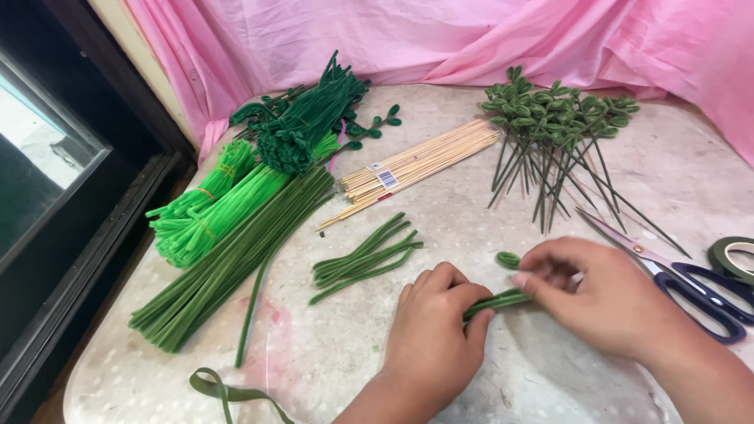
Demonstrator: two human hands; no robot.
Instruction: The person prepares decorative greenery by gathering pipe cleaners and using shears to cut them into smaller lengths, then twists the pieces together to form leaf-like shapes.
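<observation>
Pale table (pixel 471 235), pink cloth (pixel 393 39) far. Stem (pixel 503 300) near centre, axis left-right, between hands: left hand (pixel 432 330) clenched round left end, right hand (pixel 597 294) pinching right end, looped tip.

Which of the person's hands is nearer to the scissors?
The right hand. It lies just beside the scissors, close to the dark handles. The left hand is farther off, on the other side of the right hand, gripping the green pipe cleaners.
</observation>
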